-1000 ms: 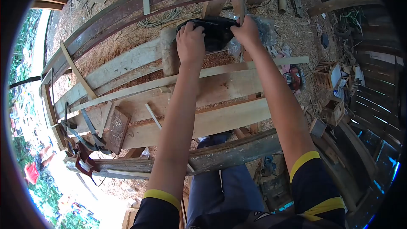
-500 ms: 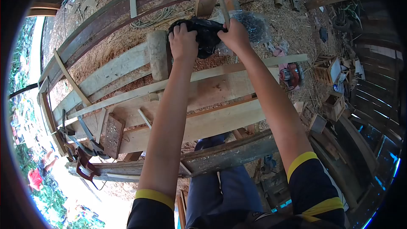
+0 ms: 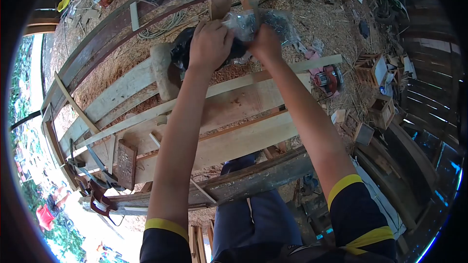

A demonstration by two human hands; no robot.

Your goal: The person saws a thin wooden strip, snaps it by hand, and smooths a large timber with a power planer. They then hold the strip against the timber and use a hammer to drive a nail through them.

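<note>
My left hand [image 3: 209,45] is on a crumpled black plastic bag [image 3: 182,48], fingers curled over it; part of the bag is hidden beneath the hand. In my right hand [image 3: 266,46] is a hammer [image 3: 254,7], gripped by its wooden handle, with the head pointing away from me. Right behind both hands lies a clear plastic bag [image 3: 280,22]; what is inside it I cannot make out. A thick wooden block [image 3: 163,70] stands left of the black bag.
Long boards [image 3: 243,143] run across in front of me. A handsaw [image 3: 100,199] rests at the lower left. A red power tool [image 3: 327,79] sits at the boards' right end. Sawdust and shavings [image 3: 126,63] cover the ground, and coiled cable [image 3: 163,28] lies behind the block.
My left hand has shifted across the black bag toward the clear plastic. The hammer stands more upright in my right hand. The whole view has shifted slightly.
</note>
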